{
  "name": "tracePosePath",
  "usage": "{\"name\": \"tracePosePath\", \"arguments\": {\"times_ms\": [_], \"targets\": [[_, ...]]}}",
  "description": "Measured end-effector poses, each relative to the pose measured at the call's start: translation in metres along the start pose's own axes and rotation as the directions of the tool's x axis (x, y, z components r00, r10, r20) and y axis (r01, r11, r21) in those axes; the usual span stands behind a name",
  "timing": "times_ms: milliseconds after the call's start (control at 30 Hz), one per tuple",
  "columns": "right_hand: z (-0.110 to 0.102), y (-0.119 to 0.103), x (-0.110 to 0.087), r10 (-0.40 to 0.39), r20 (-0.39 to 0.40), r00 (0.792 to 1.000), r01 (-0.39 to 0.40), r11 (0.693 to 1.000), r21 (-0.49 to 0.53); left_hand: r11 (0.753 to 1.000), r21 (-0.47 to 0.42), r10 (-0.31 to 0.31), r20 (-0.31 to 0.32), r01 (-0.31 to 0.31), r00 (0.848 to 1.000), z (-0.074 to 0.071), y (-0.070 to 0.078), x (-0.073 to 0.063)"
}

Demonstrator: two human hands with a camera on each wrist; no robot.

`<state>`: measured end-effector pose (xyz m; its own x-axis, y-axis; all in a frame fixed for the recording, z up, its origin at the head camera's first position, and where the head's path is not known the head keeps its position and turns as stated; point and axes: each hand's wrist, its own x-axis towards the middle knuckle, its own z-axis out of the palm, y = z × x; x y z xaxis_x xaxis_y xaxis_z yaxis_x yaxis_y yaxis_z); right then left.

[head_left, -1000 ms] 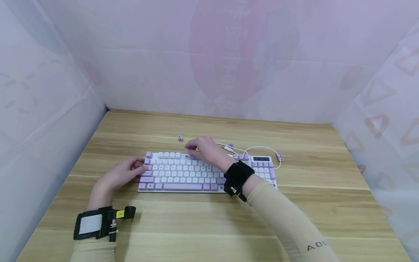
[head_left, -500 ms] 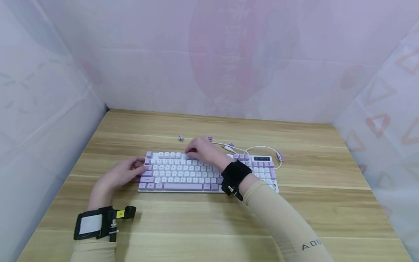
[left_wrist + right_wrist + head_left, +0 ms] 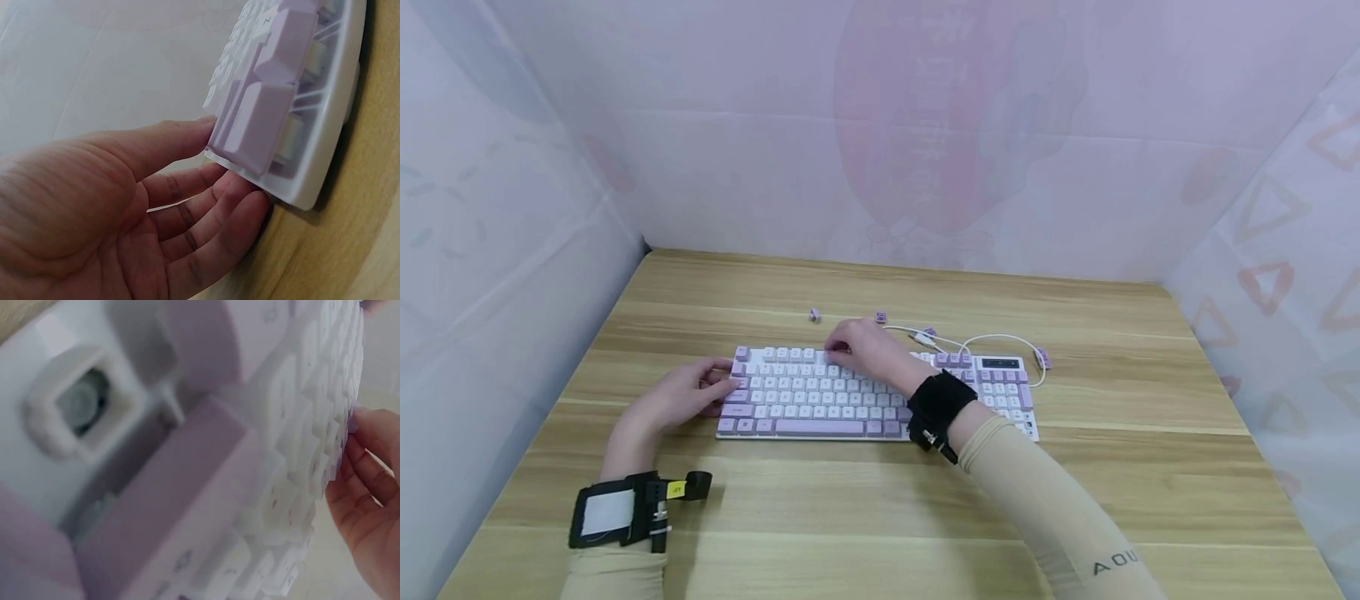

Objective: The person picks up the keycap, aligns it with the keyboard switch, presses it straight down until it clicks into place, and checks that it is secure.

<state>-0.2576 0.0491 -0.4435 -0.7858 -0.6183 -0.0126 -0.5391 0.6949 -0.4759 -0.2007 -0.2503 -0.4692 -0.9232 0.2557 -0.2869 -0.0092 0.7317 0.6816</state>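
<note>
A white keyboard [image 3: 820, 398] with white and purple keys lies flat on the wooden table. My left hand [image 3: 688, 390] grips its left edge; in the left wrist view the thumb is against the purple side keys and the other fingers curl at the underside. Over the top row, my right hand [image 3: 872, 348] pinches a small purple keycap [image 3: 352, 422] against the keyboard, just right of the white function keys. Fingers mostly cover that keycap, so whether it is seated is hidden. A bare key socket [image 3: 81, 403] shows in the right wrist view.
Loose purple keycaps lie behind the keyboard: one keycap [image 3: 814, 315] at left, another keycap [image 3: 881, 317] beyond my right hand, more near the cable. A white cable [image 3: 1000, 337] loops at the back right. Patterned cloth walls [image 3: 737, 167] border the wooden table [image 3: 820, 517].
My right hand has come down slightly, bringing the pinched keycap from just above the top row onto it. A loose keycap behind that hand is now uncovered. The left hand stays put.
</note>
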Motion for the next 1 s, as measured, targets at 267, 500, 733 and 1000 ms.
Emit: {"name": "tracePosePath", "arguments": {"times_ms": [267, 500, 733, 1000], "targets": [[0.000, 0.001, 0.000, 0.070, 0.024, 0.997, -0.071, 0.996, 0.054, 1.000, -0.007, -0.001, 0.006, 0.001, 1.000, 0.001, 0.002, 0.001], [-0.002, -0.002, 0.002, 0.103, 0.037, 0.994, -0.105, 0.993, 0.050, 1.000, -0.013, -0.002, 0.005, 0.002, 1.000, 0.001, 0.002, 0.001], [0.000, -0.011, 0.005, 0.088, 0.012, 0.996, -0.087, 0.995, -0.053, 1.000, -0.019, -0.013, 0.011, 0.013, 1.000, 0.000, 0.002, 0.000], [0.003, -0.023, 0.009, 0.115, -0.022, 0.993, -0.117, 0.982, -0.147, 1.000, -0.006, -0.013, 0.004, 0.013, 1.000, -0.002, -0.001, -0.001]]}}
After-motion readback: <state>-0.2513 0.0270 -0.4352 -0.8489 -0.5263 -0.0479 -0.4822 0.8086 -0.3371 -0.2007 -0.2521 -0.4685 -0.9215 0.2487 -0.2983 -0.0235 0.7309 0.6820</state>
